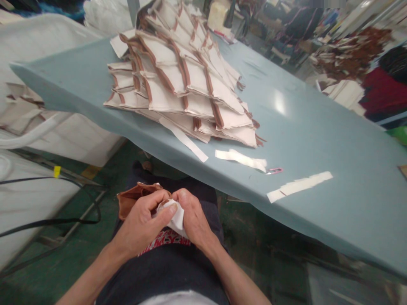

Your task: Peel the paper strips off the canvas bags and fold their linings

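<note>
Close to my lap, my left hand (144, 218) and my right hand (195, 218) meet around a fabric pouch in brown and white. Its brown part (127, 205) bulges out to the left of my left hand. White cloth (174, 218) shows between the two hands, with my left thumb pressed onto it. The fingers of both hands are closed on the fabric, and the fingertips are partly hidden in its folds.
A table with a blue-green cover (302, 131) stretches ahead. On it lie a tall stack of cream pieces with brown edging (197, 84), white strips (300, 186) and a small pink-handled tool (275, 170). White bins (54, 38) and a black cable (79, 220) are at left.
</note>
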{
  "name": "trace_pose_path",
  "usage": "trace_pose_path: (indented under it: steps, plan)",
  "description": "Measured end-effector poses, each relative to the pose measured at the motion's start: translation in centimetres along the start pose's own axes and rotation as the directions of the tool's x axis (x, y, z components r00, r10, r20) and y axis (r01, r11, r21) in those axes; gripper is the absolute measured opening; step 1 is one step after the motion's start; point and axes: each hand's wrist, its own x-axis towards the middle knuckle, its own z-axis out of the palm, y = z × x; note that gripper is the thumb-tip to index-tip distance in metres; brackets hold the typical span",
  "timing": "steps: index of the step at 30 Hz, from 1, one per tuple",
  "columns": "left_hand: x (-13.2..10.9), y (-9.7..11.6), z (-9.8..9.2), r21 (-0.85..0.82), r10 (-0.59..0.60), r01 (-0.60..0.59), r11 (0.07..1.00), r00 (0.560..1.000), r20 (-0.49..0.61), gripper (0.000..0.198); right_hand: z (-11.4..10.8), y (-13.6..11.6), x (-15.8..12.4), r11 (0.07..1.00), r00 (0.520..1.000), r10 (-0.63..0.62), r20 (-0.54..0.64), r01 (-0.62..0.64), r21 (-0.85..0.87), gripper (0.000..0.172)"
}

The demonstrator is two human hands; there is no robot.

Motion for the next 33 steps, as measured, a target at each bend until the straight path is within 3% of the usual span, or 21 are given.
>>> trace_pose_path:
  steps: [14, 33]
  plan:
    - [0.6, 1.7, 0.2, 0.029, -0.078, 0.077, 0.997, 0.997, 0.019, 0.037, 0.1, 1.1, 0.0, 0.999, 0.999, 0.036, 0.000, -0.036, -0.021, 0.083]
    - [0.5, 2.0, 0.4, 0.038, -0.102, 0.101, 0.994, 0.994, 0.025, 0.037, 0.0, 1.0, -0.1, 0.999, 1.000, 0.023, -0.003, -0.023, -0.027, 0.087]
